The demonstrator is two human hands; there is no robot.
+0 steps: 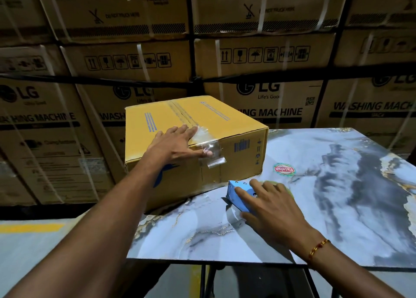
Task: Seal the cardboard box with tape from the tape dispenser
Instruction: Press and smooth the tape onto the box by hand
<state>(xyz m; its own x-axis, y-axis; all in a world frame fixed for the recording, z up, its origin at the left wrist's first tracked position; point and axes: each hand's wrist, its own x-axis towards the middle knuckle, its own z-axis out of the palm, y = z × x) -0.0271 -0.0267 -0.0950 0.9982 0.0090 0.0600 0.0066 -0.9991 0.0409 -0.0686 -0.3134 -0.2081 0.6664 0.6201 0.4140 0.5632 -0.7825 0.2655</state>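
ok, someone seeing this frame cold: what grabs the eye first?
The yellow box at the table's left corner, with the left hand flat on its top edge over loose clear tape folding down the side. Next, the right hand on the blue dispenser lying on the marbled table. Behind, a wall of stacked cartons.

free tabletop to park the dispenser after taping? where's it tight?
Bare marble table runs right of the right hand to the right edge, and along the near edge below the tape dispenser. Crowded: far-left corner, where the cardboard box sits under the left hand, with the dispenser close to its front corner.
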